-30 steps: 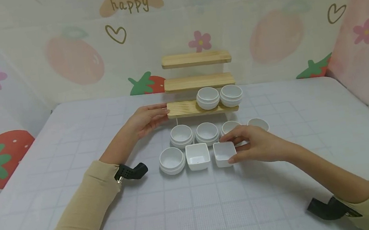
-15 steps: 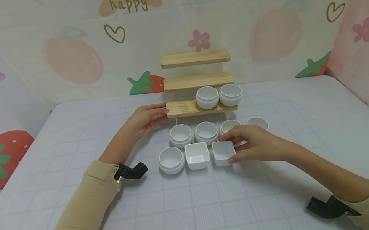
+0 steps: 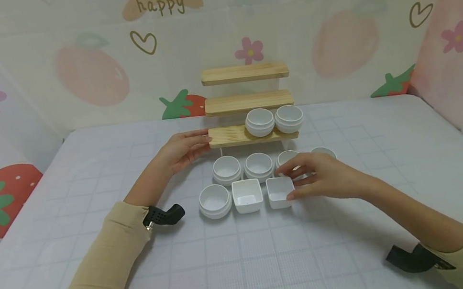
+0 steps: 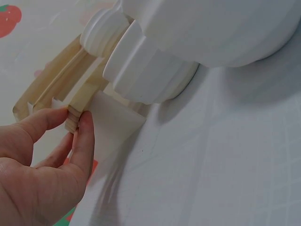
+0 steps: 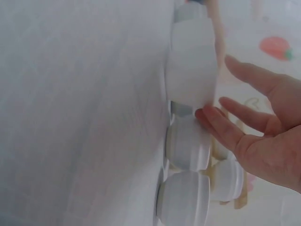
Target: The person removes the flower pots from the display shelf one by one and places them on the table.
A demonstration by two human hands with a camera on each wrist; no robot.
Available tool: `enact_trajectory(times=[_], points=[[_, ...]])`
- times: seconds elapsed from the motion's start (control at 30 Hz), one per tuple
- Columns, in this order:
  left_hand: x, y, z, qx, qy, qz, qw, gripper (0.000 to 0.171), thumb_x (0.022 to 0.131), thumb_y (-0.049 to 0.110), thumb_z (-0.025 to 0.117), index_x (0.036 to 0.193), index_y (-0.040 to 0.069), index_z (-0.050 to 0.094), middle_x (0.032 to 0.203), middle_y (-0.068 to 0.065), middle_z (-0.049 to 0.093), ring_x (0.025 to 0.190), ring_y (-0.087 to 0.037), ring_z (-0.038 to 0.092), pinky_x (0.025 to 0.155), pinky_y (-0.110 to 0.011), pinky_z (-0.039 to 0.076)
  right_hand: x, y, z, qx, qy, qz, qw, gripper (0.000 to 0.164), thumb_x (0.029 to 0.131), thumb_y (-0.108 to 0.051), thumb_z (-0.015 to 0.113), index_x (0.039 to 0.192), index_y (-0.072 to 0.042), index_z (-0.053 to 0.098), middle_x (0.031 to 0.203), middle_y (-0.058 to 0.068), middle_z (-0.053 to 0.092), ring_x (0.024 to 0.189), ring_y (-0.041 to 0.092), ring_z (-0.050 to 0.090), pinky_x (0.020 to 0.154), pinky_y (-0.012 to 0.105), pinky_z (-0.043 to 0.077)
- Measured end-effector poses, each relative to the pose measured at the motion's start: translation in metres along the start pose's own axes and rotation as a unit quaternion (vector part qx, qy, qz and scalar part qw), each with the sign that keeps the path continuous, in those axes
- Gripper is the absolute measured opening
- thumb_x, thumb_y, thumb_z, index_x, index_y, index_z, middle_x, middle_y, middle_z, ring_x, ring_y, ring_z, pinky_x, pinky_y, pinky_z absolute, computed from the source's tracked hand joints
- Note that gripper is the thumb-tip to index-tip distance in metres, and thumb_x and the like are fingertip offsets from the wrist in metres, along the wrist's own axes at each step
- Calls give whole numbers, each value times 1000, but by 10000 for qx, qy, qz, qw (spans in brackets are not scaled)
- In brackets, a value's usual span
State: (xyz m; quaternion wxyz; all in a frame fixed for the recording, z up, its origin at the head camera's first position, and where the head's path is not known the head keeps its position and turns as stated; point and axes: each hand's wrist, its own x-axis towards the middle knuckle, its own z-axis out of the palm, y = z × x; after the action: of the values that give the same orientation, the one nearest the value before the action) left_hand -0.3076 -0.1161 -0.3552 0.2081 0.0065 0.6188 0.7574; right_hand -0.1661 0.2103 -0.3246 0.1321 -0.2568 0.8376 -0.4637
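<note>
My left hand pinches the left end of the lowest wooden board of a three-tier display stand; in the left wrist view, thumb and fingers meet its end. Two round white bowls sit side by side on that board's right part. My right hand is beside a square white bowl, its fingers loosely spread at the rim's right side. In the right wrist view, the fingers stand slightly off or barely touch this bowl; exact contact is unclear. Another square white bowl stands to its left.
A round bowl begins the front row at left. Behind stand several round bowls; the right ones are partly hidden by my right hand. The middle board and top board rise behind, near the patterned backdrop.
My right hand has eased slightly up and to the right, its fingers loosening from the square bowl. The left hand keeps its hold on the board, and the bowls stay in place.
</note>
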Motion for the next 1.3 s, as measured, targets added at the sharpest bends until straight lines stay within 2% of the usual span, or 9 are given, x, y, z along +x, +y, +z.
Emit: enact_trajectory(times=[0.43, 0.8, 1.03, 1.3], points=[[0, 1, 1, 79, 20, -45, 10000, 54, 107, -4, 55, 157, -11, 38, 150, -22, 48, 86, -5, 70, 87, -17, 62, 1, -7, -8, 38, 48, 208, 9998, 47, 90, -2, 82, 131, 11, 64, 134, 26, 65, 122, 39, 67, 100, 33, 62], [-2, 1, -1, 36, -33, -15, 10000, 54, 106, -5, 55, 157, -13, 37, 138, -19, 54, 85, -6, 71, 86, -17, 62, 7, -10, -15, -94, 201, 113, 9997, 43, 91, -2, 81, 130, 9, 66, 131, 22, 68, 120, 36, 69, 101, 34, 61], [0, 0, -1, 42, 25, -78, 10000, 55, 106, -4, 55, 157, -10, 38, 144, -20, 52, 85, -6, 71, 87, -18, 62, 13, -14, -18, -111, 281, 177, 9994, 42, 92, -3, 81, 130, 8, 67, 132, 21, 68, 120, 35, 69, 100, 31, 61], [1, 0, -1, 66, 42, -83, 9999, 54, 106, -4, 55, 157, -9, 39, 149, -21, 49, 85, -6, 71, 87, -18, 62, 20, -17, -21, -204, 472, 272, 9983, 41, 94, -4, 79, 131, 8, 67, 133, 25, 67, 121, 38, 69, 92, 21, 61]])
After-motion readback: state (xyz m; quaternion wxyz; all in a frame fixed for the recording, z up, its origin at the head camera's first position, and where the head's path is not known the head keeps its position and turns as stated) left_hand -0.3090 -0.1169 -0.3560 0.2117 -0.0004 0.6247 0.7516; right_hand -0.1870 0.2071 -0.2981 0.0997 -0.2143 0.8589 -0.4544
